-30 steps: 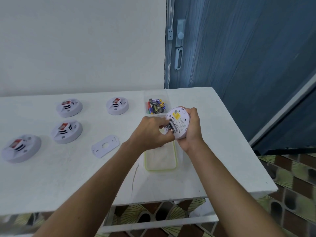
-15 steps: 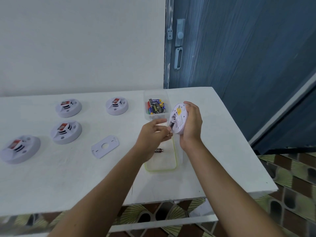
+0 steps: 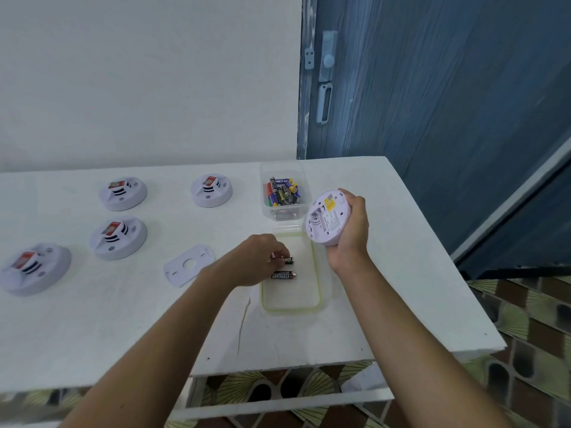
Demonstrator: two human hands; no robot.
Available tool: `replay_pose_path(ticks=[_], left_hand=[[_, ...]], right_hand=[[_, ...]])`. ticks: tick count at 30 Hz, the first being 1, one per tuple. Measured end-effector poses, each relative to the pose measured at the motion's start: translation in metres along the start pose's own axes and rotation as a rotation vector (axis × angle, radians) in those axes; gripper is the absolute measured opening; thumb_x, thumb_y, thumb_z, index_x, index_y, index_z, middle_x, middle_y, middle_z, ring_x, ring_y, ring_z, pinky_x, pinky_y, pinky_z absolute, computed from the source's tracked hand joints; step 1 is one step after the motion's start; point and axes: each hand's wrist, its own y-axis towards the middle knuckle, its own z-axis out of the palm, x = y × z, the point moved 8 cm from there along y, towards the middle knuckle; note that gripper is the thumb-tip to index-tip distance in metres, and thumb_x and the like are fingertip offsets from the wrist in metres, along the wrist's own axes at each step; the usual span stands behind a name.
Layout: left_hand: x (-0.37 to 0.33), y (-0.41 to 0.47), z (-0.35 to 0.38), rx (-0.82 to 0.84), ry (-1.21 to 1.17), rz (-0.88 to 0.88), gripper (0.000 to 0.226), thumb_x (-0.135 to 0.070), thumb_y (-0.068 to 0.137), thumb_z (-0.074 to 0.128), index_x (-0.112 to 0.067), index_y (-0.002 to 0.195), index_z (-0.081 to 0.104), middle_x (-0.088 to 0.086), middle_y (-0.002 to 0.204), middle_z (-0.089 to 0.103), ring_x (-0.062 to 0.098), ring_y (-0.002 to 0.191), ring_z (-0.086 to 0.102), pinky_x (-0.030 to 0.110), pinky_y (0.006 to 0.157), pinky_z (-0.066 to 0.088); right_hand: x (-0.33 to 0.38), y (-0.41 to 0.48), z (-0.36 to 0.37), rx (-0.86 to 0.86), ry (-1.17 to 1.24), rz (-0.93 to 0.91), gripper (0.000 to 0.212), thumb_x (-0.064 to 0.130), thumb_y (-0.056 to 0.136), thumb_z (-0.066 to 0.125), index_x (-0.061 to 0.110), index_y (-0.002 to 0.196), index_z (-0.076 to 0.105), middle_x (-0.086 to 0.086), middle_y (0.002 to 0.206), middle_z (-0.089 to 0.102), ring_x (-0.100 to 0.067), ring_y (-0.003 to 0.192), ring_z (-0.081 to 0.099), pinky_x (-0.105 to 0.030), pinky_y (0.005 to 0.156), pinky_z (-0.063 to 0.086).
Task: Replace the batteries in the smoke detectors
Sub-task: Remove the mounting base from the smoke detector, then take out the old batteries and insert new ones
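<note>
My right hand grips a white smoke detector tilted on edge, its back with the yellow label and open battery bay facing me. My left hand is lowered over a clear green-rimmed tray, fingertips pinched on a black battery. A second black battery lies in the tray just in front of it. A clear tub of assorted batteries stands behind the tray.
Several other white smoke detectors with red labels sit on the white table: two at the back, one mid-left, one at the left edge. A white mounting plate lies left of my left hand. A blue door stands behind the table.
My left hand left the detector's battery bay and dropped to the tray with a black battery; one battery lay there before, now two. My right hand tilted the detector slightly right.
</note>
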Motion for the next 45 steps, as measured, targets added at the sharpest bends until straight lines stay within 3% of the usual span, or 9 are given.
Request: replay_pose_path(ticks=[5,10,15,21,24,31,38,42,45], left_hand=[[-0.001,0.003,-0.013,-0.03,-0.069,0.008,0.023,-0.029,0.094,0.059,-0.024,0.115,0.068,-0.006,0.107,0.063,0.008,0.092,0.056,0.019,0.082,0.042],[-0.008,0.018,-0.055,-0.306,-0.219,0.009,0.015,-0.019,0.09,0.061,-0.022,0.097,0.074,-0.014,0.091,0.067,0.002,0.081,0.059,0.003,0.072,0.038],[-0.002,0.057,-0.086,-0.512,-0.229,-0.092,0.016,-0.009,0.086,0.061,-0.011,0.085,0.076,0.003,0.082,0.073,0.02,0.075,0.062,0.021,0.069,0.044],[0.001,0.116,-0.083,-0.335,-0.058,-0.138,0.01,-0.01,0.079,0.067,-0.008,0.07,0.069,0.0,0.068,0.064,0.017,0.064,0.052,0.021,0.053,0.032],[-0.003,0.137,-0.071,-0.201,0.064,-0.144,0.033,-0.014,0.074,0.072,-0.018,0.053,0.047,-0.008,0.055,0.046,0.015,0.054,0.044,0.023,0.054,0.035],[0.005,0.153,-0.06,-0.086,0.17,-0.226,0.021,-0.018,0.069,0.059,-0.015,0.062,0.039,0.004,0.071,0.049,0.025,0.064,0.048,0.026,0.052,0.036],[0.005,0.14,-0.083,-0.161,-0.023,-0.228,0.039,-0.026,0.084,0.061,-0.019,0.123,0.06,0.001,0.11,0.062,0.017,0.096,0.054,0.023,0.073,0.04],[-0.003,0.115,-0.097,-0.248,-0.3,-0.242,0.021,-0.019,0.087,0.055,-0.024,0.102,0.069,-0.007,0.075,0.064,0.002,0.064,0.056,0.012,0.051,0.04],[-0.004,0.096,-0.096,-0.317,-0.727,-0.259,0.018,-0.009,0.087,0.056,-0.019,0.097,0.067,-0.001,0.072,0.064,0.013,0.059,0.06,0.018,0.061,0.05]], right_hand=[[-0.001,0.002,0.004,0.045,0.027,0.022,0.03,0.042,0.079,0.057,0.025,0.101,0.068,-0.001,0.097,0.067,-0.022,0.087,0.064,-0.03,0.072,0.048],[0.004,0.009,0.007,0.083,0.108,0.024,0.02,0.034,0.094,0.045,0.022,0.09,0.061,0.002,0.081,0.063,-0.018,0.077,0.059,-0.026,0.065,0.046],[0.017,0.027,0.003,0.081,0.126,-0.016,0.023,0.04,0.085,0.049,0.02,0.089,0.06,-0.005,0.095,0.062,-0.024,0.087,0.059,-0.031,0.072,0.046],[0.026,0.047,-0.004,0.055,0.12,-0.011,0.026,0.039,0.092,0.045,0.019,0.098,0.06,-0.007,0.099,0.063,-0.025,0.091,0.06,-0.03,0.07,0.049],[0.026,0.054,-0.004,0.059,0.12,-0.001,0.025,0.038,0.093,0.044,0.018,0.098,0.06,-0.007,0.097,0.064,-0.025,0.089,0.061,-0.03,0.069,0.049],[0.026,0.065,-0.003,0.058,0.107,0.002,0.026,0.039,0.093,0.044,0.019,0.096,0.061,-0.007,0.098,0.064,-0.025,0.093,0.061,-0.03,0.073,0.048],[0.025,0.067,-0.004,0.064,0.164,0.0,0.026,0.04,0.09,0.046,0.02,0.092,0.062,-0.007,0.099,0.064,-0.026,0.096,0.06,-0.036,0.08,0.046],[0.021,0.066,0.0,0.122,0.226,0.008,0.031,0.045,0.081,0.05,0.021,0.095,0.062,-0.009,0.106,0.062,-0.029,0.103,0.058,-0.046,0.093,0.045],[0.018,0.064,0.001,0.185,0.296,0.03,0.033,0.045,0.08,0.051,0.02,0.099,0.061,-0.011,0.111,0.059,-0.03,0.106,0.056,-0.052,0.107,0.036]])
